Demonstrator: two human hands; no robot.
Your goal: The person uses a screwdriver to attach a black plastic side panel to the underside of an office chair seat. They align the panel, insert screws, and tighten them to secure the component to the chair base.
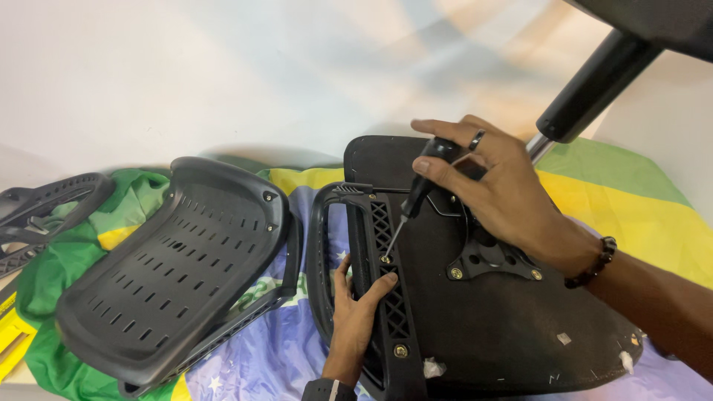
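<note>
While the left hand presses flat and open on the armrest bracket to steady it against the upturned seat base, the right hand grips a screwdriver, tip seated in a brass screw.

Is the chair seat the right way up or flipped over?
Flipped over. The seat shows its black underside, with the metal mounting plate and the gas-lift column sticking up, while the right hand drives a screw with the screwdriver.
</note>
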